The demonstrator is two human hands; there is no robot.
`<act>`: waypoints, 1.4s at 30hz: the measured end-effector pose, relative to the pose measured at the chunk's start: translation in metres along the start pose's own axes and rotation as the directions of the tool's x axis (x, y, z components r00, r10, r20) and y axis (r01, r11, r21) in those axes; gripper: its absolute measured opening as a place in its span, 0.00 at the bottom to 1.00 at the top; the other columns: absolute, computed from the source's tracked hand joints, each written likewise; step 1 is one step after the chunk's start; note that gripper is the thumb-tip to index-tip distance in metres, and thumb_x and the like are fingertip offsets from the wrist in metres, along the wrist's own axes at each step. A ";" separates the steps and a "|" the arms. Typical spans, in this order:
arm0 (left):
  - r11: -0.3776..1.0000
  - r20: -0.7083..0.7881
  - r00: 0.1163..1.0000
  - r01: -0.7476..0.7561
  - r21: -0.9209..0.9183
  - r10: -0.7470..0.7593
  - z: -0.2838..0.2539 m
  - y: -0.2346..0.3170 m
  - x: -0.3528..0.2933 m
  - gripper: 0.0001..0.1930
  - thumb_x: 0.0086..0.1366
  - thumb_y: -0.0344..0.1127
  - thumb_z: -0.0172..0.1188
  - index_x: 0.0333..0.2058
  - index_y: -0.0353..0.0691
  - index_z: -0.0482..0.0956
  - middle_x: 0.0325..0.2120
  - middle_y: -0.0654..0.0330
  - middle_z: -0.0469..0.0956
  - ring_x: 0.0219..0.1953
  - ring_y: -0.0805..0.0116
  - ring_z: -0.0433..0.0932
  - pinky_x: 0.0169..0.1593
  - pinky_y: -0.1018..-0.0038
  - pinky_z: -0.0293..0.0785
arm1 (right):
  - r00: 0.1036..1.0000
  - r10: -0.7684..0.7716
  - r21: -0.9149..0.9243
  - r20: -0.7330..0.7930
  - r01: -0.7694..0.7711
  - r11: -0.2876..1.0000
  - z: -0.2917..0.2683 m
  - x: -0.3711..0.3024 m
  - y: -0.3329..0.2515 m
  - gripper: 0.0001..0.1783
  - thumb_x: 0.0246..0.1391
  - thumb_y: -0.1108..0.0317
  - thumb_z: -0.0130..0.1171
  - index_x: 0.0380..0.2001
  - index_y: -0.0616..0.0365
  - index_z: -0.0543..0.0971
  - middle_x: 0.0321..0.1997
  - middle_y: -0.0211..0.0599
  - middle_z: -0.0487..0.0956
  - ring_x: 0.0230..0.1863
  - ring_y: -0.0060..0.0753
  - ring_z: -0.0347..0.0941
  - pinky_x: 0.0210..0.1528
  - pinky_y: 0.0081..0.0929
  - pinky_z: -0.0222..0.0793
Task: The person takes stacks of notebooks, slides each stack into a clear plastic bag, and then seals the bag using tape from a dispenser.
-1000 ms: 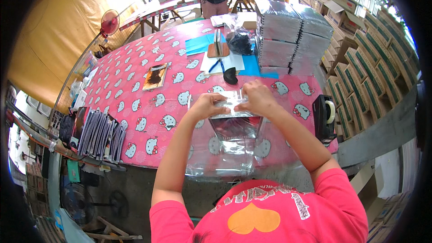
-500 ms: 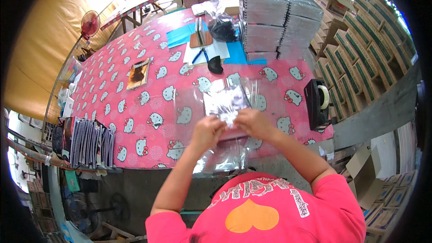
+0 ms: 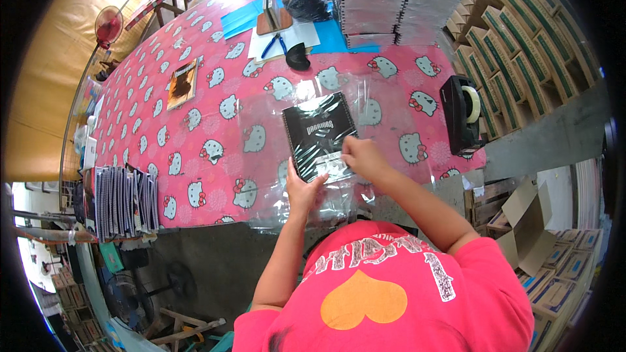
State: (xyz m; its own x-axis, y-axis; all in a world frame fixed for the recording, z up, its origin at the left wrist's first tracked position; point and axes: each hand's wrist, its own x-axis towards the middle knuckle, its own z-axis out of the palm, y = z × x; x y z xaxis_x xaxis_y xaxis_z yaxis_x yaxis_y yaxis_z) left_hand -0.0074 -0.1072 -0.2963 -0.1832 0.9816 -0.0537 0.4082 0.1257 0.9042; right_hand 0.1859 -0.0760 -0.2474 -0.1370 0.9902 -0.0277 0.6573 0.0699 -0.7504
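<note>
A black spiral-bound notebook (image 3: pixel 316 119) in a clear plastic sleeve lies slightly turned on the table in front of me. My left hand (image 3: pixel 304 190) grips its lower left corner, thumb on top of the cover. Against the notebook's lower right edge rests my right hand (image 3: pixel 362 158), its fingers curled closed; whether they pinch the plastic is hidden. A pale shiny patch shows on the lower part of the cover, between the hands. Loose clear plastic sheets (image 3: pixel 257 133) spread under and around the notebook and hang over the table's near edge.
On the pink patterned table (image 3: pixel 215 111) stand a black tape dispenser (image 3: pixel 456 117) at right and tall stacks of wrapped notebooks (image 3: pixel 372 3) behind. Blue-handled pliers (image 3: pixel 274 44) and a black curved piece (image 3: pixel 298 57) lie farther off. Spiral notebooks (image 3: pixel 124 202) fill the left corner. Cartons (image 3: pixel 515 68) are piled rightward.
My left hand has gone from the notebook's near edge to its lower left corner. My right hand has moved to its right edge. Glare has left the cover, and the view has shifted.
</note>
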 end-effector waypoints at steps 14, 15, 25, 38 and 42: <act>0.993 0.016 0.999 0.040 -0.111 -0.038 0.000 0.000 -0.001 0.48 0.38 0.33 0.72 0.58 0.29 0.55 0.50 0.49 0.68 0.50 0.60 0.68 0.55 0.71 0.61 | 0.611 0.655 0.509 -0.445 -0.429 0.746 -0.215 -0.106 0.188 0.12 0.50 0.60 0.60 0.30 0.58 0.79 0.25 0.26 0.75 0.30 0.19 0.68 0.34 0.19 0.62; 0.989 0.037 0.999 0.042 -0.141 -0.038 0.003 -0.001 0.000 0.48 0.38 0.34 0.72 0.58 0.30 0.55 0.50 0.49 0.68 0.50 0.60 0.68 0.55 0.71 0.61 | 0.648 0.617 0.462 -0.447 -0.424 0.779 -0.217 -0.106 0.200 0.13 0.50 0.60 0.61 0.30 0.61 0.79 0.25 0.27 0.76 0.29 0.20 0.69 0.34 0.19 0.63; 0.979 0.042 0.994 0.107 -0.172 -0.102 -0.006 0.012 -0.007 0.49 0.37 0.33 0.72 0.58 0.30 0.55 0.48 0.48 0.70 0.47 0.61 0.71 0.53 0.71 0.64 | 0.668 0.733 0.955 -0.130 -0.114 0.273 -0.160 -0.151 0.193 0.07 0.50 0.68 0.59 0.24 0.57 0.74 0.20 0.25 0.69 0.17 0.15 0.60 0.18 0.14 0.52; 0.976 0.003 0.998 0.069 -0.205 -0.069 0.005 -0.013 -0.003 0.51 0.35 0.41 0.73 0.58 0.30 0.56 0.49 0.42 0.66 0.52 0.52 0.67 0.56 0.65 0.62 | 0.730 -0.088 -0.532 0.678 0.570 0.627 -0.016 0.067 -0.056 0.35 0.27 0.35 0.64 0.21 0.61 0.81 0.18 0.44 0.77 0.25 0.45 0.76 0.29 0.34 0.71; 0.994 0.012 0.997 0.080 -0.070 -0.079 -0.001 -0.007 -0.007 0.52 0.37 0.44 0.73 0.59 0.32 0.54 0.49 0.42 0.66 0.51 0.50 0.66 0.56 0.63 0.61 | 0.918 0.019 -0.616 0.397 0.251 0.747 -0.039 0.068 -0.032 0.35 0.23 0.43 0.71 0.31 0.61 0.79 0.35 0.46 0.79 0.38 0.44 0.76 0.40 0.35 0.70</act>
State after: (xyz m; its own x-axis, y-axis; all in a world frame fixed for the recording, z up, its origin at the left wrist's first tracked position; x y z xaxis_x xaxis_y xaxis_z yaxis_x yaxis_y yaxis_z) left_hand -0.0094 -0.1145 -0.3016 -0.2039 0.9703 -0.1303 0.3284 0.1932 0.9246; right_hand 0.1845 -0.0063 -0.1998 -0.4073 0.8619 -0.3022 0.9130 0.3753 -0.1601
